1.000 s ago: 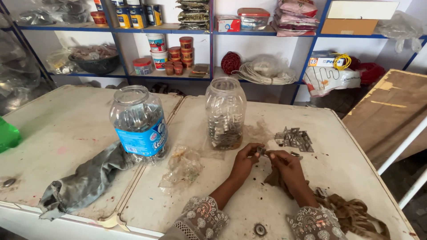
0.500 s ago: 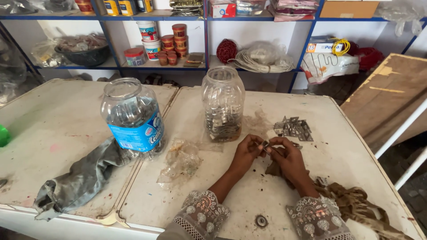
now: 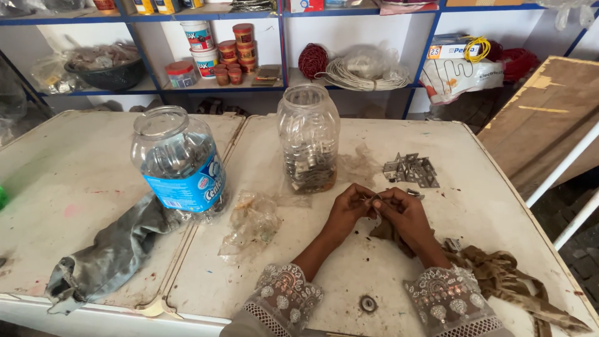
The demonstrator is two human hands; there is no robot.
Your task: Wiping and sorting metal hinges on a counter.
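A worn white table (image 3: 81,187) fills most of the view, with blue shelves (image 3: 281,43) of tubs, jars and coiled wire behind it and a wooden board (image 3: 549,118) leaning at the right. On the table's left part lies a crumpled grey cloth (image 3: 112,256), its end against a wide clear jar with a blue label (image 3: 178,163). A taller clear jar (image 3: 308,138), partly filled with metal pieces, stands just beyond the hands, and an empty clear plastic bag (image 3: 253,219) lies between the two jars. A brown rag (image 3: 505,281) trails off the near right edge, partly under the right wrist. A pile of metal hinges (image 3: 412,170) sits up and to the right of the hands. The left hand (image 3: 348,209) and right hand (image 3: 405,214) meet at mid-table, fingers pinched narrowly on a small metal piece (image 3: 374,200); its shape is mostly hidden by the fingertips. A small round washer (image 3: 368,304) lies near the front edge between the lace-cuffed sleeves.
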